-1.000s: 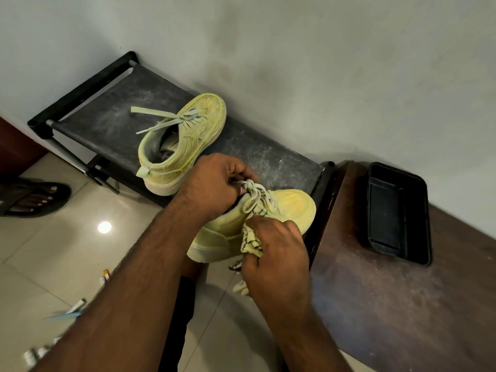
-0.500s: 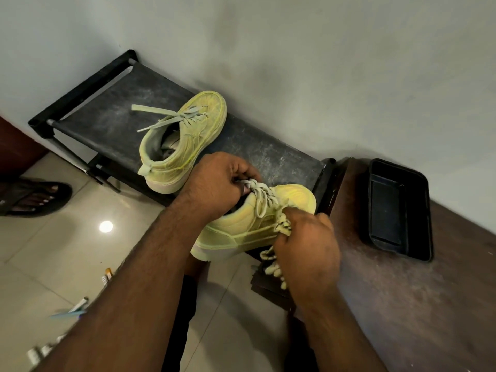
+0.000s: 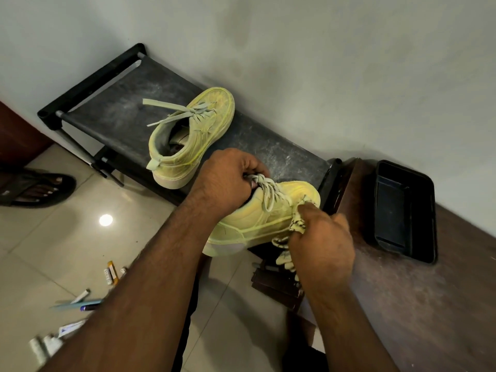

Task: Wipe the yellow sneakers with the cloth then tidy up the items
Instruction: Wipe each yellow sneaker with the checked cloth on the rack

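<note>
Two yellow sneakers show. The near sneaker [image 3: 257, 218] is held in the air in front of the shoe rack, toe pointing right; the left hand [image 3: 228, 181] curls its fingers around the collar and the top of the laces, while the right hand [image 3: 322, 248] bunches a stained yellowish cloth [image 3: 298, 224] in curled fingers and presses it with the thumb against the shoe's side near the toe. A tail of the cloth hangs below the hand. The second sneaker [image 3: 188, 138] stands alone on the dusty black shoe rack [image 3: 112, 108] further left, laces loose, toe to the wall.

One black plastic tray [image 3: 402, 210] lies on the dark wooden surface [image 3: 429, 304] at right, well apart from the shoes. On the tiled floor [image 3: 53, 251] at near left lie several small tubes and pens [image 3: 110, 272]; their labels are too blurred to read. One sandalled foot [image 3: 35, 189] is cut off by the left edge. A dark block under the right hand is hard to make out.
</note>
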The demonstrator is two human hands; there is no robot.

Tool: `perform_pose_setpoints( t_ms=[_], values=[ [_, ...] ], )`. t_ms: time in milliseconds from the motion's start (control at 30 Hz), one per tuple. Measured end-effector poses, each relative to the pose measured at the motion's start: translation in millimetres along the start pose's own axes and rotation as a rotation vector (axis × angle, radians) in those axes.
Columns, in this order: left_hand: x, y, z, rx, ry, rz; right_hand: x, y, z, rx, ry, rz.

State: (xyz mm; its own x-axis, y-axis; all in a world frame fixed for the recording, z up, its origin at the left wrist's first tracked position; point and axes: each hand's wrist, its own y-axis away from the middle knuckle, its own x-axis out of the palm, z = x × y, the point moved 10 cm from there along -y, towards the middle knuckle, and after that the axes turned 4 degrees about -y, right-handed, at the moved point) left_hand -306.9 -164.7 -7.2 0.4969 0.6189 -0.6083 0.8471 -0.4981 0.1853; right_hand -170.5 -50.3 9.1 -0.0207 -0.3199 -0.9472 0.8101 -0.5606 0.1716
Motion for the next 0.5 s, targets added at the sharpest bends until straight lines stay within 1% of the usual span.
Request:
perform_pose_setpoints(
  t_ms=[67,133,233,300,367,467,500],
  values=[
    [-0.2,-1.2,1.7,-0.01,-0.008,-0.01,5.4,10.8,13.1,-0.032,-0.022,0.02],
    [-0.7,-1.9,3.2,-0.018,-0.009,-0.016,10.9,32.6,39.5,-0.157,-0.079,0.03],
    [-2.7,-3.4,6.9,-0.044,0.017,-0.033,17.6,58.7,66.4,-0.306,-0.171,0.094],
    [-2.5,-3.5,6.8,-0.054,0.031,-0.036,10.2,58.7,58.3,-0.262,-0.275,0.13],
    [-2.7,-4.1,5.4,-0.059,0.029,-0.033,-0.1,42.5,32.1,-0.138,-0.322,0.137],
    [-3.0,-5.0,2.1,-0.038,0.0,-0.025,-26.2,9.6,-14.1,-0.006,-0.246,-0.078],
    [-3.6,-4.2,-0.2,-0.021,-0.007,-0.039,-27.9,2.9,-20.4,0.024,-0.211,-0.112]
  ],
)
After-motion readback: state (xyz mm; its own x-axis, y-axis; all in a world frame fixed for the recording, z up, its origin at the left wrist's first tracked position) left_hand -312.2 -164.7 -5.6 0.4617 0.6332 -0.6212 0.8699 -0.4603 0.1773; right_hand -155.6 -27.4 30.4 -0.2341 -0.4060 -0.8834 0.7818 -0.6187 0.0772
